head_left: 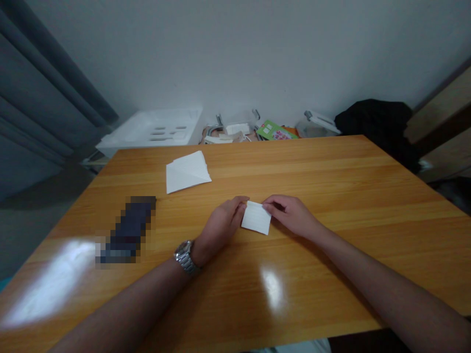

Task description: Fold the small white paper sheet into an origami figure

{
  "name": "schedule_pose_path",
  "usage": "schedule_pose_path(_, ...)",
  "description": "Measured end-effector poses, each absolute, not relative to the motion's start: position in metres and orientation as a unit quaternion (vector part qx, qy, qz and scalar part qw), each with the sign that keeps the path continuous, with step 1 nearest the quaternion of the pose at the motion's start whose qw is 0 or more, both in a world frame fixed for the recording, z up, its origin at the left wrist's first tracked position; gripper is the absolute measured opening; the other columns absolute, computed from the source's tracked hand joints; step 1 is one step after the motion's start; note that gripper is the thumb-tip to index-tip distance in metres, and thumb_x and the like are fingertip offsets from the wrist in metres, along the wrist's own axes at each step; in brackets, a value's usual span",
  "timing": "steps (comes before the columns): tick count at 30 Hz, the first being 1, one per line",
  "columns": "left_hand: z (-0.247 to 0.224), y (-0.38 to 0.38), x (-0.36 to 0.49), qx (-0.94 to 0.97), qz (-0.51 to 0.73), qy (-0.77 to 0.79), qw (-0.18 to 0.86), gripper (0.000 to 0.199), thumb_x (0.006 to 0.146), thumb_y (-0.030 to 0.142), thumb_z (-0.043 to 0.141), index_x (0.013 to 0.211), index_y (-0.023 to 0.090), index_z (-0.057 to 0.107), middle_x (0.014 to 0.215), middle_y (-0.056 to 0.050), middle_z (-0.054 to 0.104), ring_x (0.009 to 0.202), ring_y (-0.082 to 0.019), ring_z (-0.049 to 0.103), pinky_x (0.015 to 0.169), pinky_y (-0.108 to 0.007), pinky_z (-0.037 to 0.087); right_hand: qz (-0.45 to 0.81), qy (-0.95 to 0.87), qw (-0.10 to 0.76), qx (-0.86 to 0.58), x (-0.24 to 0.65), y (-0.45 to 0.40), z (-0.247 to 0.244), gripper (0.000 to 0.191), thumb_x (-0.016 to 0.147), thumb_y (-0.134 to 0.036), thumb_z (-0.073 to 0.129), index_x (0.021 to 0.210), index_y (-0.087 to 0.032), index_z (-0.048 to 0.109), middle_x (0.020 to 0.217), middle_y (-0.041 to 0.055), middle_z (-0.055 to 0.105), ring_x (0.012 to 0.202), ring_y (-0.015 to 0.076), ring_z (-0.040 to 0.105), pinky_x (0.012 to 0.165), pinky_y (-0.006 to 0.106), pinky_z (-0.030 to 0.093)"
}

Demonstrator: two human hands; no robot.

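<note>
A small white piece of paper (256,218) is held between my two hands, just above or on the wooden table (316,289); which of the two I cannot tell. My left hand (222,220), with a metal watch (186,256) on its wrist, pinches the paper's left edge. On the other side, the thumb and fingers of my right hand (290,213) grip its upper right corner. Several larger white sheets of paper (187,171) lie overlapping farther back on the left.
A dark, pixelated flat object (128,230) lies on the table's left. Behind the far edge are a white plastic tray (176,120), a green booklet (274,130) and assorted clutter. A black cloth-like heap (375,122) sits at the back right, and a grey curtain (47,78) hangs left.
</note>
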State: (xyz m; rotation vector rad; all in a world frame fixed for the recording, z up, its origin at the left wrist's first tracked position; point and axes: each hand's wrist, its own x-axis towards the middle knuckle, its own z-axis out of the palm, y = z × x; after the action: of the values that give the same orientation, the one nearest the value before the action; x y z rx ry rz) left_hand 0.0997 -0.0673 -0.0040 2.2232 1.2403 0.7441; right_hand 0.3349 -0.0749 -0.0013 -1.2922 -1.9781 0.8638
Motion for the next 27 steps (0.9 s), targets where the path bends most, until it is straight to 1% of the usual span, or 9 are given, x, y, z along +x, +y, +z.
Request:
schedule_pose_path(2, -0.004, -0.067, 0.100, 0.844, 0.285, 0.413, 0.188, 0.033, 0.105, 0.030, 0.042, 0.132, 0.017, 0.056, 0.126, -0.011, 0.067, 0.116, -0.022, 0.062, 0.103, -0.039, 0.049, 0.280, -0.763, 0.295, -0.502, 0.340, -0.071, -0.002, 0.021, 0.099, -0.030, 0.055, 0.096, -0.021, 0.073, 0.092, 0.0039, 0.075, 0.085, 0.0191, 0.067, 0.078, 0.031, 0.048)
schedule_pose_path(3, -0.004, -0.067, 0.100, 0.862, 0.278, 0.392, 0.164, 0.035, 0.105, 0.028, 0.043, 0.134, 0.016, 0.055, 0.134, -0.012, 0.063, 0.124, -0.023, 0.058, 0.109, -0.041, 0.046, 0.263, -0.770, 0.291, -0.504, 0.342, -0.069, -0.003, 0.021, 0.099, -0.030, 0.055, 0.096, -0.020, 0.073, 0.093, 0.0043, 0.075, 0.085, 0.0194, 0.067, 0.078, 0.032, 0.048)
schedule_pose_path(8, -0.011, -0.068, 0.099, 0.932, 0.177, 0.296, 0.114, 0.040, 0.105, 0.029, 0.044, 0.140, 0.016, 0.054, 0.149, -0.011, 0.053, 0.137, -0.024, 0.049, 0.120, -0.044, 0.037, 0.208, -0.794, 0.281, -0.498, 0.347, -0.061, -0.011, 0.019, 0.099, -0.025, 0.056, 0.093, -0.020, 0.073, 0.091, 0.0051, 0.074, 0.086, 0.0197, 0.066, 0.079, 0.032, 0.049)
schedule_pose_path(12, -0.015, -0.069, 0.099, 0.944, 0.134, 0.289, 0.090, 0.044, 0.105, 0.036, 0.043, 0.145, 0.019, 0.051, 0.153, -0.009, 0.050, 0.143, -0.026, 0.043, 0.122, -0.048, 0.032, 0.127, -0.810, 0.268, -0.506, 0.347, -0.057, -0.014, 0.019, 0.099, -0.027, 0.056, 0.097, -0.018, 0.073, 0.095, 0.0086, 0.071, 0.092, 0.0230, 0.065, 0.084, 0.036, 0.051)
schedule_pose_path(15, -0.013, -0.071, 0.098, 0.938, 0.124, 0.315, 0.069, 0.044, 0.105, 0.039, 0.042, 0.145, 0.023, 0.052, 0.153, -0.009, 0.049, 0.142, -0.026, 0.044, 0.122, -0.051, 0.030, 0.080, -0.828, 0.251, -0.494, 0.345, -0.059, -0.014, 0.027, 0.102, -0.032, 0.052, 0.113, -0.017, 0.071, 0.114, 0.0121, 0.070, 0.109, 0.0257, 0.063, 0.097, 0.040, 0.050)
schedule_pose_path(17, -0.012, -0.072, 0.098, 0.935, 0.119, 0.330, 0.057, 0.045, 0.105, 0.038, 0.042, 0.147, 0.024, 0.050, 0.153, -0.010, 0.049, 0.141, -0.026, 0.045, 0.122, -0.052, 0.029, 0.071, -0.846, 0.227, -0.477, 0.344, -0.063, -0.013, 0.038, 0.103, -0.037, 0.047, 0.131, -0.016, 0.064, 0.134, 0.0136, 0.064, 0.125, 0.0266, 0.058, 0.108, 0.042, 0.045)
schedule_pose_path(20, -0.012, -0.074, 0.097, 0.931, 0.113, 0.344, 0.040, 0.047, 0.105, 0.040, 0.040, 0.149, 0.023, 0.047, 0.154, -0.012, 0.047, 0.143, -0.027, 0.042, 0.122, -0.052, 0.028, 0.070, -0.868, 0.164, -0.463, 0.340, -0.069, -0.015, 0.056, 0.106, -0.044, 0.036, 0.153, -0.014, 0.043, 0.157, 0.0136, 0.046, 0.146, 0.0269, 0.041, 0.121, 0.047, 0.033)
schedule_pose_path(23, -0.012, -0.073, 0.095, 0.933, 0.104, 0.342, 0.039, 0.052, 0.106, 0.044, 0.038, 0.152, 0.021, 0.043, 0.159, -0.014, 0.041, 0.148, -0.028, 0.036, 0.122, -0.052, 0.026, 0.077, -0.873, 0.106, -0.471, 0.337, -0.075, -0.019, 0.062, 0.106, -0.049, 0.029, 0.160, -0.018, 0.030, 0.164, 0.0101, 0.033, 0.152, 0.0267, 0.029, 0.124, 0.052, 0.025)
schedule_pose_path(27, -0.009, -0.064, 0.085, 0.948, 0.073, 0.303, 0.062, 0.054, 0.106, 0.045, 0.036, 0.155, 0.022, 0.039, 0.162, -0.015, 0.035, 0.151, -0.029, 0.030, 0.123, -0.053, 0.025, 0.086, -0.866, 0.090, -0.485, 0.337, -0.076, -0.023, 0.064, 0.106, -0.053, 0.025, 0.162, -0.022, 0.023, 0.165, 0.0074, 0.027, 0.154, 0.0249, 0.025, 0.125, 0.051, 0.023)
